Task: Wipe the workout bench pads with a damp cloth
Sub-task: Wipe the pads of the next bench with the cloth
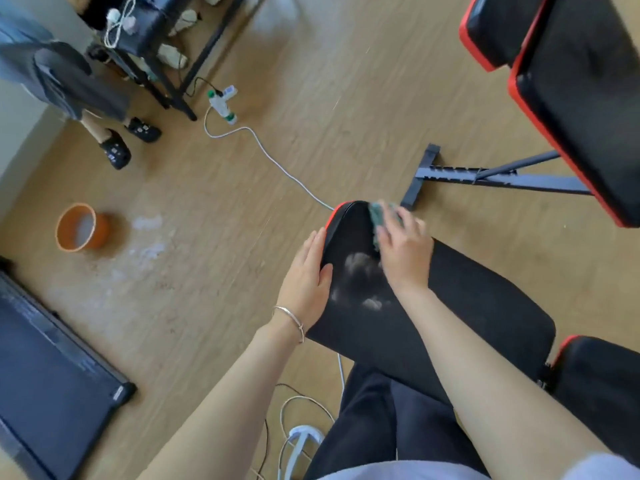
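A black bench pad (460, 306) with a red edge lies in front of me, with wet shiny patches near its middle. My right hand (403, 247) presses a green cloth (377, 216) onto the pad's far end; the picture is blurred there. My left hand (306, 278) rests flat on the pad's left side, fingers straight, thumb on the top surface. A silver bracelet sits on that wrist.
A second black and red bench (581, 98) stands at the upper right on a dark metal frame (485, 176). An orange bucket (81, 228) with water sits on the wooden floor at left beside wet spots. A white cable (266, 154) crosses the floor. Another person's legs (114, 136) stand at upper left.
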